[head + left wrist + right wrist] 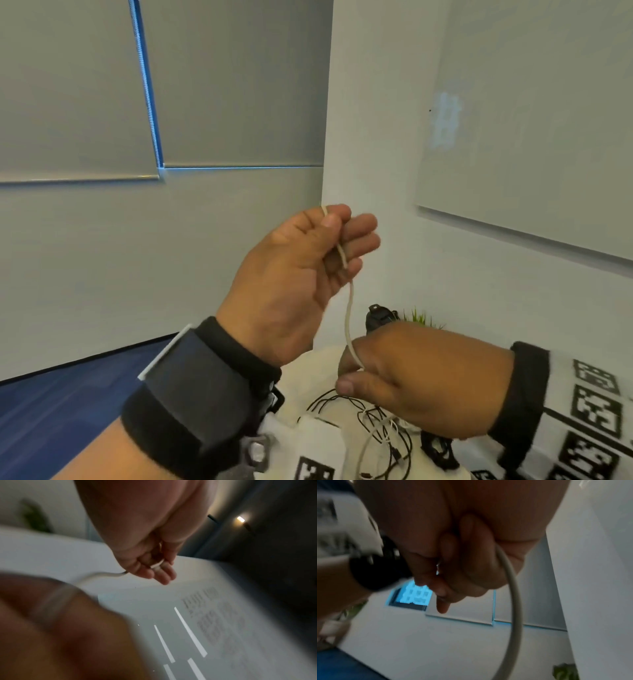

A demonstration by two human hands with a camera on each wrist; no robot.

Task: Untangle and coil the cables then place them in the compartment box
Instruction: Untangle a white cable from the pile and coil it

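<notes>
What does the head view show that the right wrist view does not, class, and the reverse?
Only the head view shows the left hand raised and pinching the white cable, plus the tangle of black and white cables on the table below. Only the right wrist view shows a bright blue window and the right hand's curled fingers from beneath. Both show the right hand gripping the white cable, and the window blinds.

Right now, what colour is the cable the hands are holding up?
White, or slightly cream: the cable shows best in the head view.
</notes>
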